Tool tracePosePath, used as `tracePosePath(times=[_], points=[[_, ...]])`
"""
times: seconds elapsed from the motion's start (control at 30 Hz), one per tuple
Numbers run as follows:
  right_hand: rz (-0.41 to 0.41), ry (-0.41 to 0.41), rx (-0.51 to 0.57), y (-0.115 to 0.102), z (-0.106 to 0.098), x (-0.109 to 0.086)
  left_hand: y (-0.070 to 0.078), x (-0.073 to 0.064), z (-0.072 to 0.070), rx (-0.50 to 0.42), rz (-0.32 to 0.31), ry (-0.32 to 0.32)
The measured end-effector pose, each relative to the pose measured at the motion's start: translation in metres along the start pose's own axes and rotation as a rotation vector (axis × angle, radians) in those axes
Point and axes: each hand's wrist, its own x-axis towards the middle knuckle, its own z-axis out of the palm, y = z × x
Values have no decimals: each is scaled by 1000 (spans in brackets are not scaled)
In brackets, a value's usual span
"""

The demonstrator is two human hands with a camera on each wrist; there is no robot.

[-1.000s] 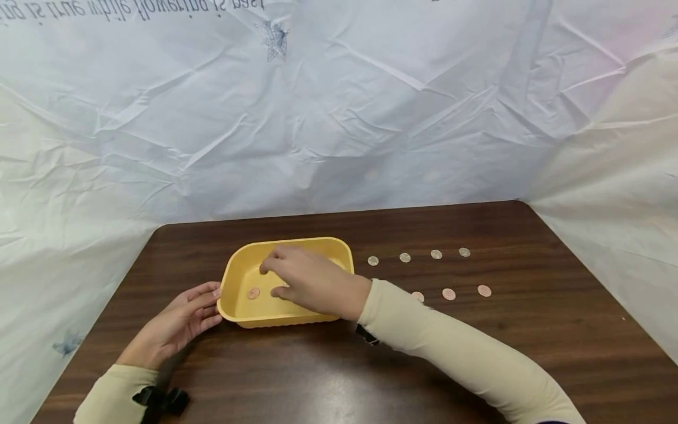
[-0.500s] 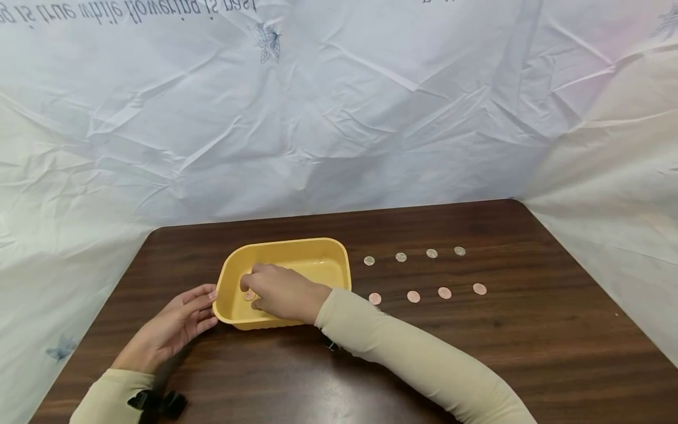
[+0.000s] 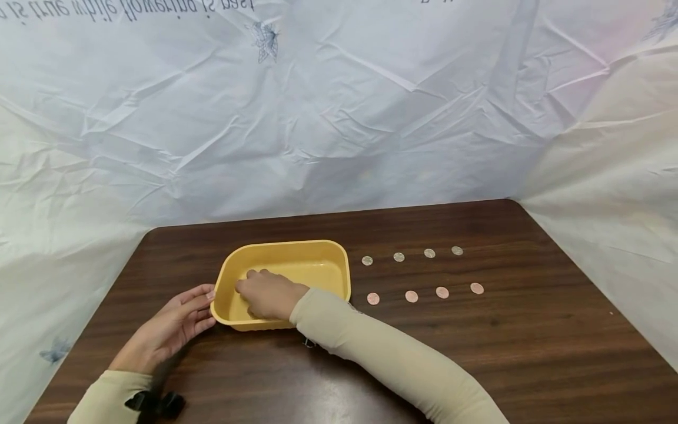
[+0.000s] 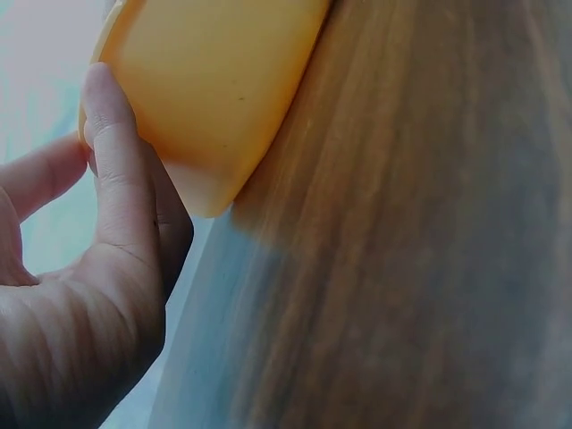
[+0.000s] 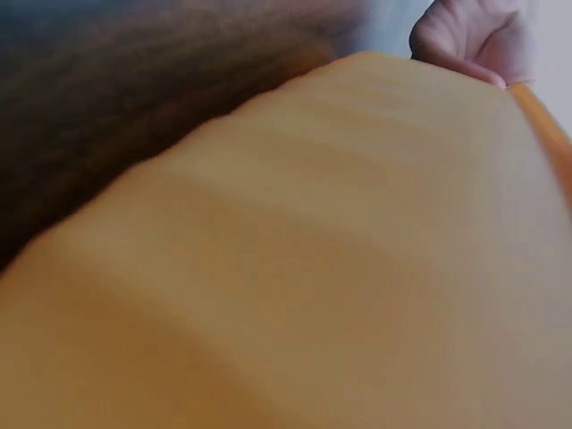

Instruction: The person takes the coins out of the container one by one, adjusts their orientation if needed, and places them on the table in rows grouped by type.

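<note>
In the head view my right hand reaches down into a yellow plastic basin; its fingertips are hidden, and so is the spot where a copper-coloured coin lay. My left hand touches the basin's left end from outside, its fingers fairly straight. Seen from the left wrist, fingers of the left hand lie along the outer wall of the basin near the rim. The right wrist view is mostly filled by the basin's outer side, with the left hand at its far corner.
Right of the basin lie a back row of several silver coins and a front row of several copper-coloured coins. They rest on a dark wooden table. White crumpled sheeting hangs behind the table and along its sides.
My right hand has moved left and down inside the basin, now covering the copper-coloured coin seen there before. My left hand stays at the basin's left end.
</note>
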Motion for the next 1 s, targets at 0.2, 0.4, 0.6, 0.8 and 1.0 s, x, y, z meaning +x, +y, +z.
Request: tracePosePath(times=[0.2,0.4,0.6,0.8,1.0], points=[[45,14,-56,-8,2,9,-1,0,0,-15,4,-14],[52,34,-104,-14,3,11,-1,1,-2,-19,15,-52],[7,54,-169,-16,8,20,-1,0,-5,-24,22,-66],[-53,70,-186,-15,9,24,-1,0,-4,-11,14,-63],[-93,46,-298,-14,8,24,-1,2,-3,-22,23,-71]])
